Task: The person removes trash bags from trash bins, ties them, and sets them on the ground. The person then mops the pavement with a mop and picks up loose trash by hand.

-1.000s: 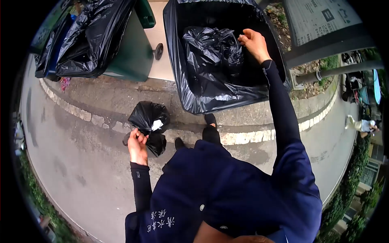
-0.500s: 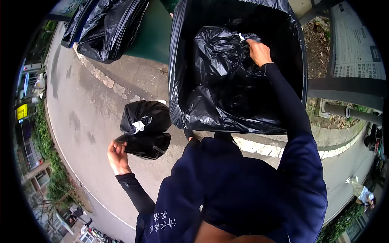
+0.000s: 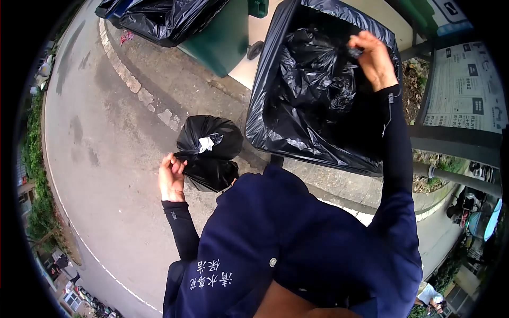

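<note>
My left hand point(image 3: 172, 177) is closed on the gathered edge of a filled black garbage bag point(image 3: 209, 130). This bag hangs beside the bin, over the pavement, with a white scrap point(image 3: 205, 144) on it. On the other side, my right hand point(image 3: 374, 61) is over the lined bin point(image 3: 257, 119), its fingers closed on the bunched top of another black garbage bag point(image 3: 310, 66). That second bag is inside the bin, against the black liner. Its lower part cannot be told apart from the liner.
A green wheeled bin point(image 3: 220, 47) with a black liner point(image 3: 169, 24) stands at the upper left. To the right are a notice board point(image 3: 464, 87) and a dark rail point(image 3: 456, 140). A stone kerb strip point(image 3: 127, 77) crosses the paved ground point(image 3: 101, 138).
The view has shifted, so the bins sit further right and higher. My right hand is raised more, still on its bag's top; that bag's white scrap no longer shows. My left keeps its hold.
</note>
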`<state>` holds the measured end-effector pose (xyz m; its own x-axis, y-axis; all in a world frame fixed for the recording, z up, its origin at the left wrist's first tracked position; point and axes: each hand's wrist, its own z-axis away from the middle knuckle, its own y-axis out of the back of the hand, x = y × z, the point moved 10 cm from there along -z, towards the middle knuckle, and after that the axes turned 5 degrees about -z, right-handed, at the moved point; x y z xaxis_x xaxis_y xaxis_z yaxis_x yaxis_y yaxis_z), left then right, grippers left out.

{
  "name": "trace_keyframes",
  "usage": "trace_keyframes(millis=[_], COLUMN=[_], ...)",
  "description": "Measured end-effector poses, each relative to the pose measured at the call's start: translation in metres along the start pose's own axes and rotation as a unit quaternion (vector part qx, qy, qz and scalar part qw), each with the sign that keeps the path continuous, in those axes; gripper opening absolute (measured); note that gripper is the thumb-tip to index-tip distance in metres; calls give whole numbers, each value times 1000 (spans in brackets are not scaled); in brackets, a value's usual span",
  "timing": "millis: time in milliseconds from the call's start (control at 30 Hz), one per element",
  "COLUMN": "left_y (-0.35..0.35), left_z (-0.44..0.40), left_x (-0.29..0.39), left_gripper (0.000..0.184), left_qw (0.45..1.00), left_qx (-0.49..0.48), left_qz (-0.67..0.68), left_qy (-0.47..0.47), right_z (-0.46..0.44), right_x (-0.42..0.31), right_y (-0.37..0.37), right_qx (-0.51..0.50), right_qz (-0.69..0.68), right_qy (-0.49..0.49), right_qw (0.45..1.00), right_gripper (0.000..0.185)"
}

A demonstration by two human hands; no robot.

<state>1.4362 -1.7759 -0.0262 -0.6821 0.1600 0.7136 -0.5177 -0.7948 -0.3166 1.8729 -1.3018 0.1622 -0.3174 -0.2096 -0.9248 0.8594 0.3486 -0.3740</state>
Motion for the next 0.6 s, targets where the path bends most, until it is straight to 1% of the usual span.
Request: trace_keyframes(millis=[67,133,200,233,267,333,400,467,533,600], left_y=[-5,-3,-13,-15,-15,-16,-14,-20,-25,-27], left_z=[5,-1,4,3,3,8,16,26,35,45], left_x=[8,10,25,30,36,58,84,116,141,161], left_gripper=[24,24,23,23,23,22,21,20,17,18], left_qw=[1000,999,998,996,996,992,988,981,973,967], left_qx=[-15,-38,-49,-67,-70,-77,-77,-109,-138,-145], left_qz=[4,11,23,27,34,35,45,45,36,29], left_qy=[-11,-14,-40,-43,-47,-97,-128,-151,-180,-208], right_z=[3,25,24,21,28,19,29,46,63,62], right_x=[-86,-150,-188,-202,-215,-231,-246,-254,-256,-248], right_y=[-64,-140,-194,-217,-243,-274,-324,-372,-406,-423], right_qx=[-44,-9,-84,-97,-96,-105,-173,-220,-258,-207], right_qz=[54,24,66,63,86,75,104,79,65,57], right_qy=[110,177,202,202,249,269,293,314,339,330], right_qw=[991,984,973,972,960,954,934,920,902,919], right_gripper=[11,22,20,23,28,32,32,29,19,19])
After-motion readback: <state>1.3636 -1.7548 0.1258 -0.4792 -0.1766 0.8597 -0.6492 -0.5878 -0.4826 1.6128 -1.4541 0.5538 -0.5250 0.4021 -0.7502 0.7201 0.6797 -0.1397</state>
